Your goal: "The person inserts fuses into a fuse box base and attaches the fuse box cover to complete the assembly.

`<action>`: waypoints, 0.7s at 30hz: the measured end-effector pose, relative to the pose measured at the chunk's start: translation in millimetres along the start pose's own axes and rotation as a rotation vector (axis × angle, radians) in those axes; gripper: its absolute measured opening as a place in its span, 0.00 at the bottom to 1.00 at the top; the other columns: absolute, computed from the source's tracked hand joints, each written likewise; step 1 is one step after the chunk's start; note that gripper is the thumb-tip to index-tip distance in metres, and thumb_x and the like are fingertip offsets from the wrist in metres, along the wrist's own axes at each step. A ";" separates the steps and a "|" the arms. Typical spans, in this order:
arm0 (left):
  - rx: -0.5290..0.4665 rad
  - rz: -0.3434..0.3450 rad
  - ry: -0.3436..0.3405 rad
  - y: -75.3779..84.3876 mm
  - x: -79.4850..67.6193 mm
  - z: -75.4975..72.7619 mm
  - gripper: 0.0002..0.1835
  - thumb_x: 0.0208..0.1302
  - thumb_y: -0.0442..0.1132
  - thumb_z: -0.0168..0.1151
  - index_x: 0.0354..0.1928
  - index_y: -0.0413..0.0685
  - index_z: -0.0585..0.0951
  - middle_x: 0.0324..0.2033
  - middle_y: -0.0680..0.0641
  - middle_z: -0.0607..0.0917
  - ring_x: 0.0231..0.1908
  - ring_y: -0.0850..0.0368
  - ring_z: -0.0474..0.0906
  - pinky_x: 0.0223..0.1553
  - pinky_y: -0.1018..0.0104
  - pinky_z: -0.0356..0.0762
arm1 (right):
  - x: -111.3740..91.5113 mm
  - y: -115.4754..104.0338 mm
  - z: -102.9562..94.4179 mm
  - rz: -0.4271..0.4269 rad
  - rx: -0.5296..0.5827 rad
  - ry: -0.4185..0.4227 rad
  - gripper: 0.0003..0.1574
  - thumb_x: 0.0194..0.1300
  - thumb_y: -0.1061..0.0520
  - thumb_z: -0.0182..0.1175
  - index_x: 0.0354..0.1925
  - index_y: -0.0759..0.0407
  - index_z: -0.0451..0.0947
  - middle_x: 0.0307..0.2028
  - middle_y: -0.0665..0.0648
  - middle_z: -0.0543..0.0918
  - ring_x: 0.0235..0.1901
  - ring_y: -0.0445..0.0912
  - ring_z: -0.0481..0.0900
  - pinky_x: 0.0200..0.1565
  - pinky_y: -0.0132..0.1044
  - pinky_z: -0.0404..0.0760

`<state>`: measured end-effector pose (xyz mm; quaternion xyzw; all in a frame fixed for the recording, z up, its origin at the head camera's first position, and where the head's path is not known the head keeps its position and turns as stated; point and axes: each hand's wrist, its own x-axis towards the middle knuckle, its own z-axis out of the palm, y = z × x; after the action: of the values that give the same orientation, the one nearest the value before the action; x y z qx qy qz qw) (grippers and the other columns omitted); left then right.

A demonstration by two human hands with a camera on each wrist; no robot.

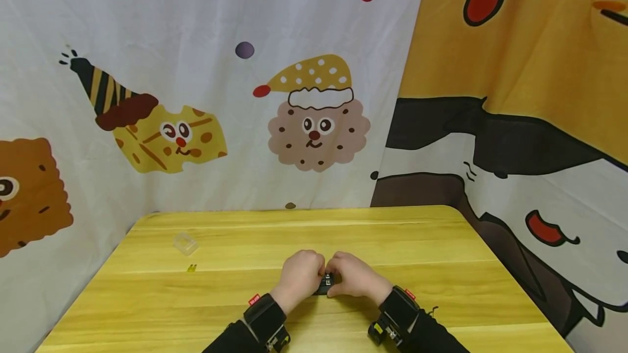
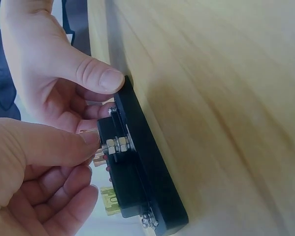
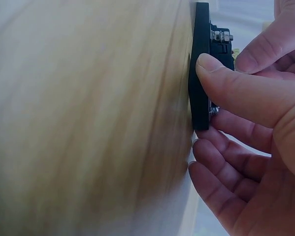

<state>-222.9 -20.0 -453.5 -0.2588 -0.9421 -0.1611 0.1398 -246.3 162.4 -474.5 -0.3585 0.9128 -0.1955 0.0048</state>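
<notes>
A black fuse block (image 1: 324, 286) lies on the table between the two hands. Bolts with nuts (image 2: 118, 144) stick out of its side, and a yellow blade fuse (image 2: 110, 200) sits at one end in the left wrist view. My left hand (image 1: 300, 275) pinches a small blade fuse at the block's fuse row; thumb and fingertips mostly hide it. Gripping the block's other end is my right hand (image 1: 357, 277), its thumb (image 3: 211, 64) along the base's edge and fingers beneath the end. The remaining fingers of both hands are loosely curled.
On the left of the wooden table (image 1: 417, 244) lie a clear plastic box (image 1: 185, 244) and small yellow fuses (image 1: 191, 268). Behind and to the right hang printed cloths (image 1: 196, 31). A black wrist camera band (image 1: 265, 317) is strapped around each forearm.
</notes>
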 end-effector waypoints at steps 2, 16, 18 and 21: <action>0.002 0.002 0.005 0.3 -0.3 0.4 0.16 0.48 0.30 0.71 0.15 0.55 0.75 0.17 0.59 0.72 0.20 0.65 0.68 0.21 0.71 0.65 | 0.4 0.4 0.5 0.006 0.002 -0.002 0.21 0.47 0.50 0.80 0.38 0.55 0.83 0.34 0.46 0.73 0.32 0.39 0.68 0.39 0.34 0.73; 0.032 0.012 0.020 -0.1 -0.1 4.3 0.17 0.50 0.30 0.70 0.14 0.55 0.75 0.17 0.59 0.70 0.20 0.65 0.68 0.21 0.71 0.65 | 0.9 0.8 0.8 0.018 -0.002 0.000 0.21 0.47 0.50 0.80 0.37 0.55 0.82 0.34 0.45 0.73 0.32 0.38 0.68 0.39 0.34 0.73; 0.024 0.010 0.016 -0.2 0.0 4.4 0.17 0.50 0.30 0.70 0.14 0.55 0.75 0.18 0.59 0.70 0.20 0.65 0.67 0.21 0.71 0.65 | 0.7 0.3 0.4 0.021 0.003 -0.003 0.21 0.47 0.50 0.80 0.37 0.55 0.82 0.34 0.45 0.73 0.33 0.38 0.68 0.40 0.34 0.73; 0.010 0.008 0.006 -0.3 0.4 4.3 0.17 0.49 0.29 0.70 0.14 0.55 0.76 0.18 0.59 0.71 0.20 0.65 0.67 0.22 0.71 0.65 | 0.5 -0.5 -0.2 0.023 0.011 -0.005 0.21 0.47 0.50 0.80 0.38 0.55 0.82 0.34 0.46 0.73 0.33 0.38 0.69 0.40 0.35 0.74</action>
<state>-224.1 -18.4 -457.4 -0.2616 -0.9413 -0.1567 0.1446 -246.3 161.8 -474.1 -0.3484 0.9158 -0.1993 0.0114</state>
